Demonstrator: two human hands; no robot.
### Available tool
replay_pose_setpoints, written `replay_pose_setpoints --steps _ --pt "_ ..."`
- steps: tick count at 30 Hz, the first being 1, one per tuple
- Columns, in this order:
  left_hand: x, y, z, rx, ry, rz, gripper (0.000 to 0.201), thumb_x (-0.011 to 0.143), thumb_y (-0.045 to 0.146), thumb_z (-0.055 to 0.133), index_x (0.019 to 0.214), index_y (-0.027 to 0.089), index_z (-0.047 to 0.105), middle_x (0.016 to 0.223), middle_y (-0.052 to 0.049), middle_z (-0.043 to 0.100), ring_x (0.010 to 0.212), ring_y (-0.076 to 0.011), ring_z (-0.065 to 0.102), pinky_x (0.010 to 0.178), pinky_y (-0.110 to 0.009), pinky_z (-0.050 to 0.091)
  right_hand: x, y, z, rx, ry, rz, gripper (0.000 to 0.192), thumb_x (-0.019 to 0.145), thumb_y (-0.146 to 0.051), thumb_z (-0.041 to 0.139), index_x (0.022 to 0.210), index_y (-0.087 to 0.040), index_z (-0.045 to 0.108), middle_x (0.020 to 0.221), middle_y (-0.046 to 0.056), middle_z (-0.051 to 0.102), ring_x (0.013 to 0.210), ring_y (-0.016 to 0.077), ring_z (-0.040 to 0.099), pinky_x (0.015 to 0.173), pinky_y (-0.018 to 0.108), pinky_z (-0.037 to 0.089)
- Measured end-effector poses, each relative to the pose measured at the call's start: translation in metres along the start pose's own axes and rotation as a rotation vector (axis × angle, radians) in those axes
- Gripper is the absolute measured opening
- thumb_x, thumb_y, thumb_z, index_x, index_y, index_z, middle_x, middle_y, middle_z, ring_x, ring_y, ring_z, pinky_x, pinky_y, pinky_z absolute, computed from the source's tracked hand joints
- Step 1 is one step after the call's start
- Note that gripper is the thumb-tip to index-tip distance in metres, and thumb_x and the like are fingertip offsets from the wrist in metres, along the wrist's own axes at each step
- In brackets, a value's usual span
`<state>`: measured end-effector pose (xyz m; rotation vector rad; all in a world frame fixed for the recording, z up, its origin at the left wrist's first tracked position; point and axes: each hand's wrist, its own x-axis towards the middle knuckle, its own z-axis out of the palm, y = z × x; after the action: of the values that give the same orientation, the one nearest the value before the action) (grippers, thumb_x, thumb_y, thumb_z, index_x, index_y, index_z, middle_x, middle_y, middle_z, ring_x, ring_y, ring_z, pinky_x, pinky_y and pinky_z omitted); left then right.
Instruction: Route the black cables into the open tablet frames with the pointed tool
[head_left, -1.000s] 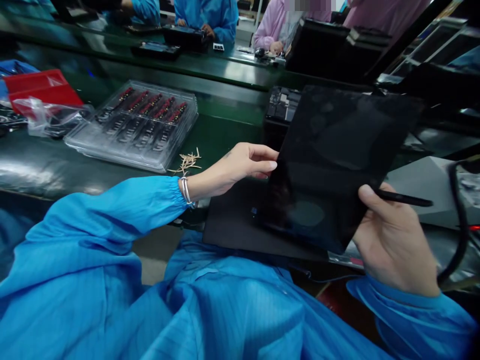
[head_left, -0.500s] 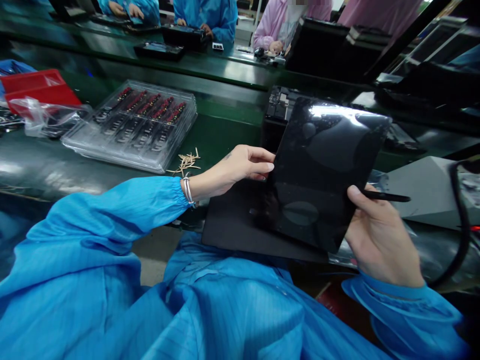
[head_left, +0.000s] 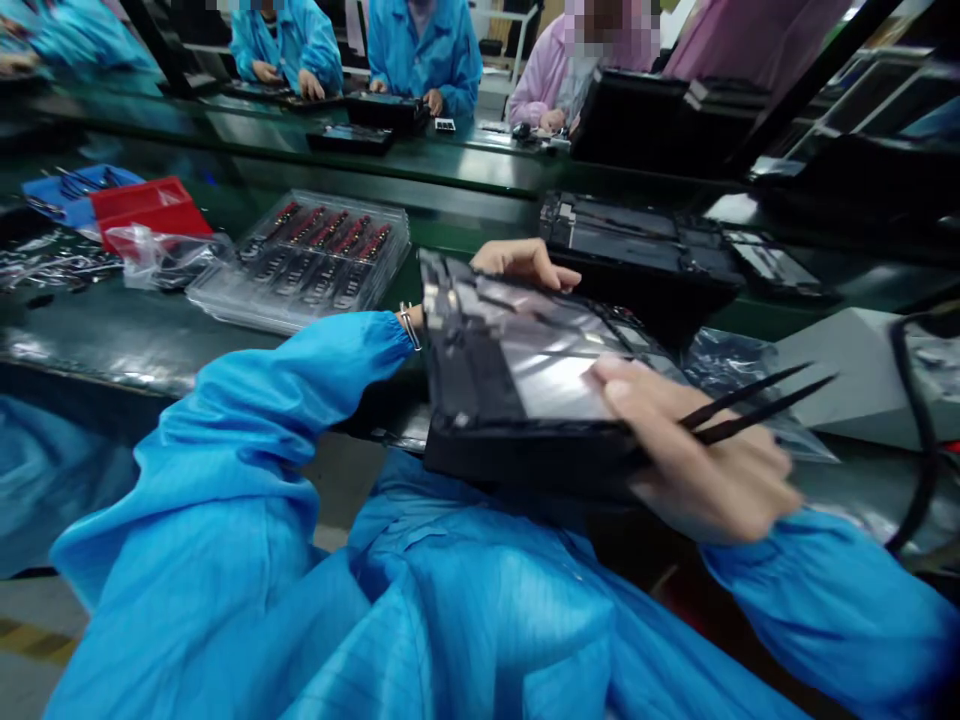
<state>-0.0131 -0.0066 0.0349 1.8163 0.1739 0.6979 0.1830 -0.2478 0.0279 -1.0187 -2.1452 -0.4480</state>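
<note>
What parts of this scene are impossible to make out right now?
Head view only:
- Left hand: mostly hidden behind the open device; its grip cannot be judged.
- Right hand: palm side hidden under the device's edge.
- Tweezers: rear end covered by the right hand.
- Parts in the clear tray: too small and blurred to identify.
- Cable: cut off at the right edge.

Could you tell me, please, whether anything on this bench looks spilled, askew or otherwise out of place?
Nothing looks damaged or spilled. The one oddity: a crumpled plastic bag lies loose beside the red tray and the clear parts tray, and the picture is too blurred to judge finer detail.
</note>
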Motion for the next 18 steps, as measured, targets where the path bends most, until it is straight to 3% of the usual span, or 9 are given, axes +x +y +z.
replay_pose_setpoints --steps 1,3,6,8,12,14,18 --pt "-0.006 -0.006 -0.005 0.021 -0.009 -0.051 0.042 0.073 0.030 0.087 0.105 0.011 0.068 0.118 -0.014 0.075 0.118 -0.0261 0.070 0.106 -0.039 0.055 -0.005 -0.004 0.004 -0.058 -0.015 -0.122 0.063 0.093 -0.008 0.066 0.154 -0.014 0.050 0.142 0.018 0.066 0.135 0.0312 0.062 0.113 0.042 0.057" --pt "-0.024 -0.014 -0.016 0.162 0.080 -0.187 0.048 0.074 0.026 0.084 0.116 0.008 0.069 0.112 -0.014 0.076 0.108 -0.0244 0.074 0.099 -0.038 0.058 -0.017 -0.007 0.011 -0.124 -0.051 -0.258 0.063 0.093 0.000 0.061 0.154 0.000 0.046 0.138 0.027 0.065 0.140 0.0335 0.057 0.116 0.045 0.054" --pt "-0.061 -0.010 -0.030 0.453 0.184 -0.425 0.038 0.088 0.027 0.069 0.121 0.008 0.071 0.094 -0.011 0.076 0.079 -0.0196 0.074 0.079 -0.035 0.061 -0.036 -0.009 0.019 -0.099 -0.091 -0.237 0.053 0.095 0.003 0.050 0.148 0.004 0.050 0.133 0.030 0.067 0.141 0.0340 0.055 0.115 0.049 0.054" --pt "-0.085 -0.003 -0.032 0.643 0.122 -0.567 0.036 0.096 0.033 0.060 0.122 0.012 0.073 0.087 -0.007 0.075 0.072 -0.0179 0.072 0.075 -0.032 0.059 -0.042 -0.013 0.023 -0.085 -0.099 -0.242 0.046 0.096 0.003 0.048 0.140 0.006 0.056 0.128 0.031 0.069 0.137 0.0356 0.059 0.109 0.050 0.058" --pt "-0.117 0.000 -0.018 0.906 -0.052 -0.524 0.050 0.101 0.048 0.046 0.128 0.015 0.071 0.105 -0.010 0.072 0.098 -0.0248 0.070 0.095 -0.038 0.054 -0.043 -0.027 0.029 -0.042 -0.175 -0.158 0.040 0.090 0.008 0.053 0.127 0.001 0.064 0.127 0.028 0.071 0.128 0.0367 0.066 0.103 0.050 0.062" --pt "-0.125 -0.006 -0.010 0.946 -0.066 -0.473 0.059 0.100 0.053 0.042 0.135 0.013 0.067 0.116 -0.014 0.068 0.110 -0.0280 0.066 0.102 -0.042 0.051 -0.042 -0.034 0.032 0.004 -0.216 -0.077 0.043 0.087 0.010 0.057 0.128 -0.003 0.065 0.129 0.024 0.071 0.128 0.0349 0.067 0.106 0.049 0.061" --pt "-0.131 -0.017 -0.002 0.892 0.008 -0.485 0.061 0.098 0.053 0.042 0.137 0.011 0.063 0.115 -0.015 0.064 0.111 -0.0284 0.063 0.104 -0.046 0.050 -0.048 -0.040 0.039 0.108 -0.223 0.021 0.037 0.091 -0.005 0.071 0.128 -0.008 0.066 0.132 0.021 0.071 0.129 0.0330 0.066 0.107 0.049 0.060"
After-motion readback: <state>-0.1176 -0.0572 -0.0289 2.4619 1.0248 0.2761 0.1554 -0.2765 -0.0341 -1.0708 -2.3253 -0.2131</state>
